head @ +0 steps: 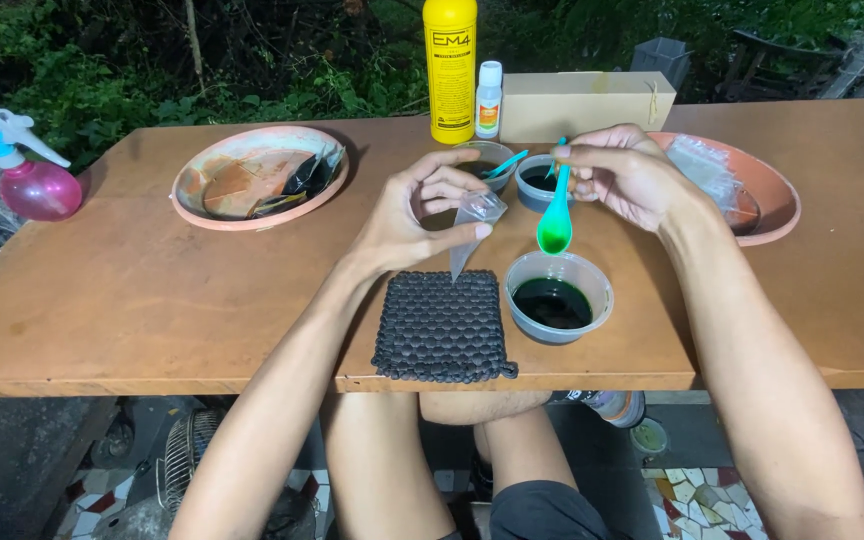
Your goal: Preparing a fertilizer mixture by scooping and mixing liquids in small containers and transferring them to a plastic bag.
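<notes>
1. A small clear plastic cone-shaped bag [473,225] is pinched between the fingers of the left hand [414,212], above the black woven square mat [441,328] at the near edge of the brown wooden surface [132,290].
2. A green plastic spoon [555,222] is pinched by the right hand [624,178], bowl down, over the round clear plastic cup of dark green liquid [557,296] just beside the mat.

Far left: pink spray bottle [30,175]. Rear: yellow bottle [450,68], small white bottle [489,99], cardboard box [586,104]. Near edge: black woven mat [440,328].
</notes>
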